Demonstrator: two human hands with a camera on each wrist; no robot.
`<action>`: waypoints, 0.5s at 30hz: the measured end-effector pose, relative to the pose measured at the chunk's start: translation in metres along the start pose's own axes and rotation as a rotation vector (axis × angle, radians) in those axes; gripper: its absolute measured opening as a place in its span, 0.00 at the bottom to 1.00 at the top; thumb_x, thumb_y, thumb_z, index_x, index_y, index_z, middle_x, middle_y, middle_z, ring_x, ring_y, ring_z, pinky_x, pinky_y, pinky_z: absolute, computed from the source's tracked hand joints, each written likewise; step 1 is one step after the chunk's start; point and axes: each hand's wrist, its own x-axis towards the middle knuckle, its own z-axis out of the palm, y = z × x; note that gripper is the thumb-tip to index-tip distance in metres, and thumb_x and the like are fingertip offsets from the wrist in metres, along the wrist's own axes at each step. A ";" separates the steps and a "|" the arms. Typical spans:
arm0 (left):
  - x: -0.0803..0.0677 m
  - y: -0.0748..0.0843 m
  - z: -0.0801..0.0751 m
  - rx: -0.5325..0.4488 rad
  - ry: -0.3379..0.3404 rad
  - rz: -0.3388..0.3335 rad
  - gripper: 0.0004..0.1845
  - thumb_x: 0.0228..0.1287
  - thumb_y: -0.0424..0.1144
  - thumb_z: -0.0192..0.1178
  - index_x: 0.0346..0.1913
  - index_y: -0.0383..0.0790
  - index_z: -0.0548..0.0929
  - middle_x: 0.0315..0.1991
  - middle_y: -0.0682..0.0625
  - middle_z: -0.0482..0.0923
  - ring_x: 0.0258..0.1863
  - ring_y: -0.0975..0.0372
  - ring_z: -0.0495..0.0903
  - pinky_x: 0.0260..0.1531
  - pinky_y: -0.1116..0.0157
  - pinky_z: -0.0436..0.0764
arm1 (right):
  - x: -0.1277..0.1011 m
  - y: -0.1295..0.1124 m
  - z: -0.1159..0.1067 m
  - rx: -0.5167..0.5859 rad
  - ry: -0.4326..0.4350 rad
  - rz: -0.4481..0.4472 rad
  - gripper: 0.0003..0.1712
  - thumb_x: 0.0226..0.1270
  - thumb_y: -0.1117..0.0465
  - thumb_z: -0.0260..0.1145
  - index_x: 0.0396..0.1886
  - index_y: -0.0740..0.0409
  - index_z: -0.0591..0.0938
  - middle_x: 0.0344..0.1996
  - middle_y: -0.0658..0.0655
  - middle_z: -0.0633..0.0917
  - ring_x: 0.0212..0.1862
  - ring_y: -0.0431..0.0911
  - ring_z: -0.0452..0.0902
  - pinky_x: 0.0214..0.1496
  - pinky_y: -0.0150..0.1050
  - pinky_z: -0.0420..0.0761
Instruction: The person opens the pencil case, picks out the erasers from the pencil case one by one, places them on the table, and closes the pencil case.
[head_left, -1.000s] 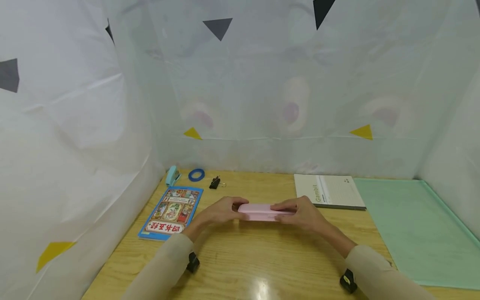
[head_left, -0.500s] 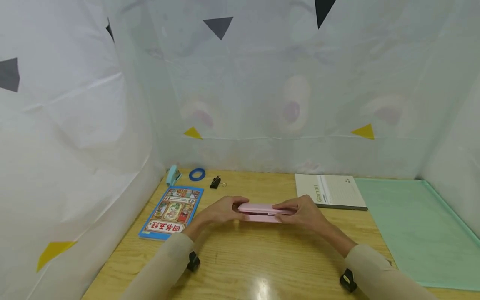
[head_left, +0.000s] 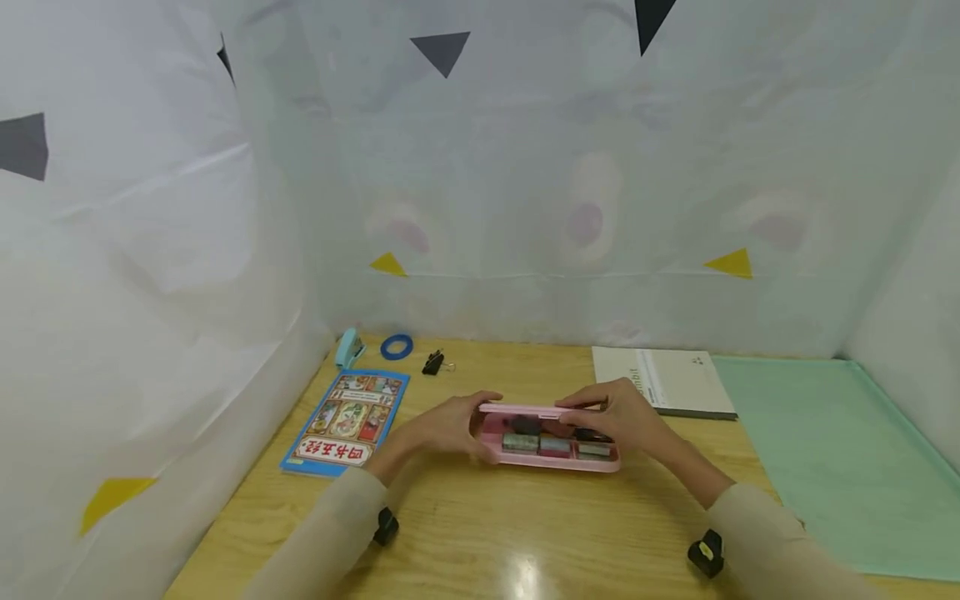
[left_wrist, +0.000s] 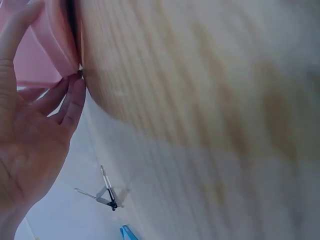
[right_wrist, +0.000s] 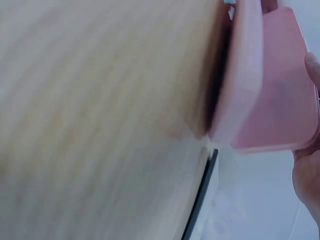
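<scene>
- The pink case (head_left: 551, 464) sits on the table (head_left: 480, 533), lid (head_left: 517, 409) tilted up, small items (head_left: 555, 447) inside.
- The left hand (head_left: 452, 425) grips the case's left end.
- The right hand (head_left: 621, 417) pinches the lid's right part.

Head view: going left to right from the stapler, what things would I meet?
Light-blue stapler, blue ring, black binder clip, open pink case, pale notebook, green mat.
</scene>
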 end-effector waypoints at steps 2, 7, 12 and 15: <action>0.001 0.000 0.003 -0.010 -0.005 0.026 0.57 0.49 0.54 0.82 0.79 0.50 0.60 0.50 0.54 0.81 0.46 0.66 0.80 0.50 0.64 0.79 | 0.001 0.000 -0.010 -0.031 -0.003 0.012 0.09 0.66 0.52 0.77 0.45 0.44 0.93 0.43 0.48 0.92 0.43 0.41 0.88 0.40 0.37 0.86; 0.002 -0.001 0.008 -0.039 -0.013 0.092 0.57 0.48 0.49 0.84 0.77 0.52 0.58 0.66 0.54 0.74 0.64 0.64 0.75 0.68 0.61 0.72 | -0.003 0.008 -0.027 -0.092 0.005 0.046 0.09 0.67 0.49 0.76 0.45 0.41 0.93 0.44 0.46 0.91 0.43 0.40 0.86 0.42 0.39 0.84; -0.001 0.001 0.009 -0.056 -0.025 0.094 0.63 0.48 0.45 0.85 0.80 0.44 0.51 0.70 0.51 0.69 0.70 0.60 0.70 0.73 0.60 0.66 | -0.014 0.014 -0.035 -0.134 0.035 0.049 0.11 0.70 0.49 0.74 0.48 0.42 0.92 0.45 0.44 0.91 0.45 0.40 0.86 0.50 0.52 0.84; -0.007 0.000 0.007 -0.066 -0.024 0.067 0.63 0.50 0.44 0.84 0.81 0.44 0.50 0.73 0.49 0.66 0.73 0.57 0.68 0.74 0.58 0.64 | -0.018 0.017 -0.038 -0.151 0.060 0.041 0.11 0.73 0.50 0.71 0.50 0.42 0.91 0.45 0.44 0.90 0.46 0.39 0.86 0.52 0.55 0.83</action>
